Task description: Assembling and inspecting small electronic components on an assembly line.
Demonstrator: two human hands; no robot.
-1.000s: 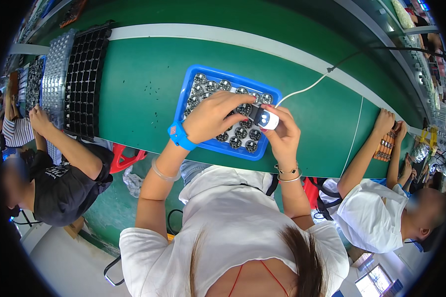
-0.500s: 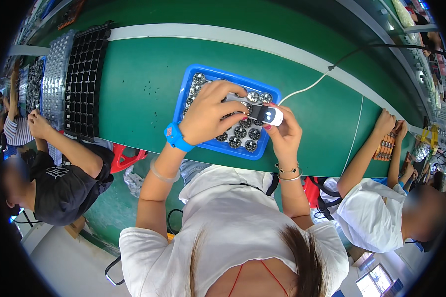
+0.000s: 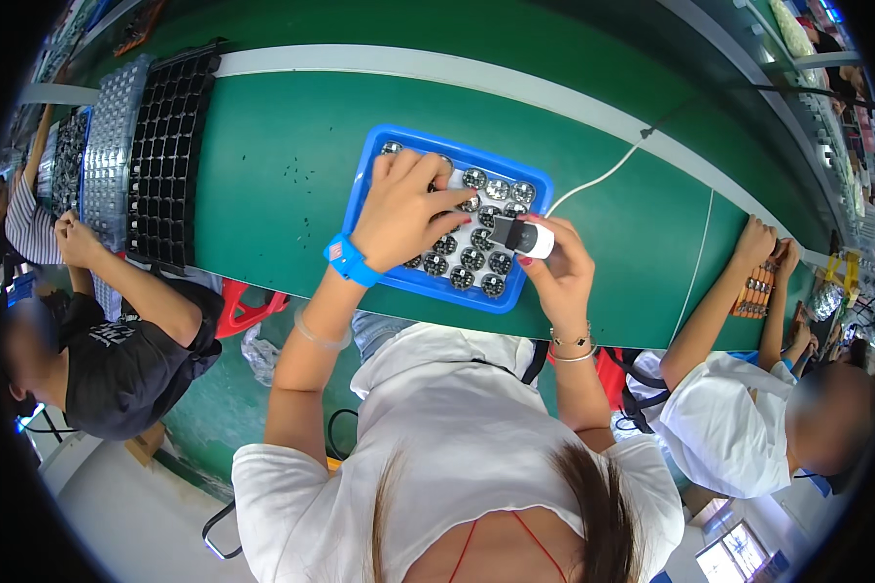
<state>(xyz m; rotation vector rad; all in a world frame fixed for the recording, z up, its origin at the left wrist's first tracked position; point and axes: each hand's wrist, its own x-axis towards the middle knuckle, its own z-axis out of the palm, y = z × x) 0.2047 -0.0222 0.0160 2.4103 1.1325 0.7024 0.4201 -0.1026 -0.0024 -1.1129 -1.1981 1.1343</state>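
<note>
A blue tray on the bench holds several round, dark, shiny parts in rows on a white liner. My left hand, wearing a blue wristband, is over the tray's left half. Its fingers are apart and bent down at the parts, and I see nothing held in them. At the tray's right side my right hand grips a small white-and-black handheld device between thumb and fingers. The device's dark end points left over the parts. A white cable runs up from behind it.
Black compartment trays and clear plastic trays stand at the left end of the green bench. Small dark bits lie scattered left of the blue tray. Co-workers sit on both sides; the right one holds an orange strip of parts.
My left hand has drawn back to the left and its fingers have come away from the device. The device has turned slightly in my right hand, and more parts show between my hands.
</note>
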